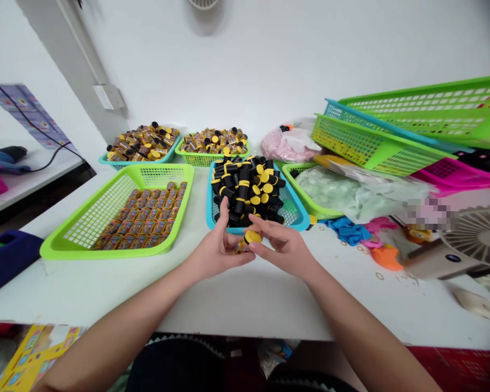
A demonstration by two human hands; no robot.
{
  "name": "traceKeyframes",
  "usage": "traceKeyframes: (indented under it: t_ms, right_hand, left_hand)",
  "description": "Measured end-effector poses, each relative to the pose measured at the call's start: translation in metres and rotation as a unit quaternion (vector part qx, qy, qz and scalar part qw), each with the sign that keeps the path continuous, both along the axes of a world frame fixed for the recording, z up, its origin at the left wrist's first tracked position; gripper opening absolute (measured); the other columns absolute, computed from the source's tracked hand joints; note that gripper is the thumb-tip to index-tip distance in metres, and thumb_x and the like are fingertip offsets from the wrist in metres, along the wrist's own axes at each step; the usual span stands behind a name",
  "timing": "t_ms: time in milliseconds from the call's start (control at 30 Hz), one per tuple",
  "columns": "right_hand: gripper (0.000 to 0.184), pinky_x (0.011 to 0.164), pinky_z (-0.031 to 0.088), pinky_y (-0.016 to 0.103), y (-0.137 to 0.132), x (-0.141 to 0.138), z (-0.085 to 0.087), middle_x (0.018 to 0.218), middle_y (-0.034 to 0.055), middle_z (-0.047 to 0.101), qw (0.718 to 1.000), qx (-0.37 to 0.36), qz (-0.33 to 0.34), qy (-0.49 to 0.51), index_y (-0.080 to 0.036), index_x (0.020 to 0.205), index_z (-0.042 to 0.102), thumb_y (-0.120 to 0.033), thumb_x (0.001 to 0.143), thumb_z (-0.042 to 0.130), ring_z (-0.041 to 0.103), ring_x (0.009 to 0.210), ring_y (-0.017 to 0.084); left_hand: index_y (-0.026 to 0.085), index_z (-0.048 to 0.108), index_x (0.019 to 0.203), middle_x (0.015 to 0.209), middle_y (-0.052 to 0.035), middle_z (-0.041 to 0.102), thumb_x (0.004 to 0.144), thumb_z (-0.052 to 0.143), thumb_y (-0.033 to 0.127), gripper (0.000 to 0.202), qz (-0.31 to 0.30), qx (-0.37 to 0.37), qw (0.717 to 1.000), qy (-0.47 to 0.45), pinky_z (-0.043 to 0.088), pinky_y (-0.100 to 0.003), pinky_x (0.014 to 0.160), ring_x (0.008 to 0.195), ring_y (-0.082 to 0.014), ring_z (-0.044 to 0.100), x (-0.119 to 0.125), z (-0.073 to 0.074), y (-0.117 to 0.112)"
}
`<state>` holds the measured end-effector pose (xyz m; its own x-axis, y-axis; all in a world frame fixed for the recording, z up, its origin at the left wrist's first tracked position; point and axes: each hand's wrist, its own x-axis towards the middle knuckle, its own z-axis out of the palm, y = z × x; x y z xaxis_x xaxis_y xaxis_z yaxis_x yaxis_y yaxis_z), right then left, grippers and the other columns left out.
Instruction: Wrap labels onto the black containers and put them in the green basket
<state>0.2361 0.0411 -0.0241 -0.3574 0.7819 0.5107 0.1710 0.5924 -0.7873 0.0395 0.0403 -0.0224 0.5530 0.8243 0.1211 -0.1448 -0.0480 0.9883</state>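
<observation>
Forearms [118, 332], blue basket [298, 222], yellow-capped black tubes [245, 190]

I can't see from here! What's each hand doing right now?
Left hand: partly closed, holding the small yellow-capped tube.
Right hand: partly closed, holding the same tube near its cap.

**Bare hands pinch a small yellow-capped bottle [245, 243] just in front of a blue plastic basket [298, 222].**
The left hand [218, 255] and right hand [282, 249] meet around it. The basket holds a heap of black yellow-topped tubes [245, 190]. To the left, a lime-green basket [159, 174] holds rows of labelled bottles [141, 218]; two more filled baskets [212, 158] sit farther away.
</observation>
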Motion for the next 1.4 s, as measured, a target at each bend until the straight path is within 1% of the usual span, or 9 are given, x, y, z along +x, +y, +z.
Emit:
traceKeyframes:
  t_ms: [133,233,333,533,667,900,1200,1333,1400]
  right_hand:
    - [0.036,0.07,0.061,0.034,-0.001,0.0,0.001,0.1,0.0028,0.074,0.999,-0.031,0.024,0.018,-0.033,0.121,0.068,-0.043,0.086,0.066,0.069,0.078,0.015]
    - [0.026,0.072,0.059,0.034,-0.001,-0.004,0.0,0.091,0.0033,0.075,0.996,0.056,-0.067,0.0,-0.035,0.111,0.073,-0.036,0.085,0.069,0.067,0.078,0.016]
    - [0.028,0.079,0.058,0.036,0.001,-0.005,-0.001,0.102,0.005,0.074,0.996,0.078,-0.042,-0.009,-0.035,0.117,0.07,-0.037,0.09,0.063,0.068,0.088,0.018]
    - [0.041,0.097,0.052,0.043,0.002,-0.002,-0.007,0.108,0.0039,0.073,0.994,0.088,0.07,-0.015,-0.038,0.137,0.053,-0.046,0.1,0.039,0.06,0.113,0.02]
    - [0.063,0.103,0.048,0.048,-0.007,-0.007,-0.006,0.131,0.0132,0.058,0.981,0.165,-0.018,-0.097,-0.029,0.143,0.045,-0.058,0.088,0.055,0.052,0.124,0.028]
    - [0.061,0.095,0.054,0.042,-0.02,-0.026,-0.011,0.117,0.0122,0.063,0.932,0.323,-0.106,-0.122,-0.023,0.14,0.042,-0.012,0.084,0.062,0.061,0.113,0.024]
    - [0.059,0.102,0.052,0.041,-0.03,-0.04,-0.014,0.121,0.009,0.065,0.967,0.252,-0.004,-0.041,-0.024,0.13,0.046,-0.007,0.077,0.062,0.055,0.127,0.021]
    - [0.054,0.1,0.052,0.046,-0.026,-0.034,-0.018,0.116,0.0106,0.067,0.935,0.334,-0.058,-0.099,-0.02,0.131,0.047,-0.013,0.081,0.064,0.055,0.125,0.025]
    - [0.05,0.098,0.051,0.046,-0.023,-0.03,-0.019,0.109,0.0095,0.068,0.907,0.386,-0.112,-0.126,-0.019,0.13,0.051,-0.015,0.082,0.065,0.06,0.116,0.025]
  left_hand:
    - [0.03,-0.041,0.141,0.075,0.0023,0.07,0.081,0.076,0.025,0.131,-0.06,-0.012,0.996,-0.068,0.052,-0.024,0.065,0.067,-0.0128,0.066,0.0,-0.001,-0.002]
    - [0.028,-0.04,0.141,0.073,0.0033,0.07,0.083,0.074,0.025,0.128,-0.015,-0.005,0.997,-0.077,0.05,-0.022,0.064,0.065,-0.011,0.065,0.002,0.0,-0.004]
    - [0.028,-0.039,0.142,0.07,0.0052,0.07,0.082,0.076,0.022,0.13,0.001,-0.01,0.996,-0.084,0.048,-0.02,0.063,0.062,-0.0096,0.064,0.003,0.001,-0.005]
    - [0.029,-0.034,0.146,0.074,0.0021,0.073,0.082,0.075,0.04,0.126,-0.024,-0.059,0.984,-0.169,0.051,-0.022,0.061,0.074,-0.0189,0.074,0.001,-0.004,-0.007]
    - [0.032,-0.026,0.149,0.078,0.0029,0.073,0.079,0.079,0.031,0.126,0.02,-0.101,0.98,-0.169,0.052,-0.025,0.07,0.073,-0.0143,0.071,0.004,-0.005,-0.006]
    - [0.03,-0.014,0.154,0.079,0.0058,0.066,0.074,0.081,0.019,0.125,0.003,-0.105,0.984,-0.143,0.049,-0.023,0.071,0.072,-0.0095,0.063,0.009,-0.006,-0.011]
    - [0.022,-0.005,0.156,0.069,0.0047,0.06,0.078,0.073,0.025,0.11,-0.105,-0.095,0.989,-0.051,0.046,-0.025,0.064,0.064,-0.0129,0.057,-0.002,-0.001,-0.016]
    - [0.024,-0.004,0.156,0.075,0.0048,0.059,0.077,0.069,0.018,0.108,-0.032,-0.02,0.999,0.022,0.046,-0.023,0.062,0.062,-0.0104,0.055,-0.001,-0.001,-0.012]
    - [0.025,0.017,0.154,0.088,0.0014,0.061,0.074,0.07,0.016,0.096,0.057,0.076,0.993,0.066,0.048,-0.023,0.068,0.071,-0.0106,0.058,0.001,0.003,-0.012]
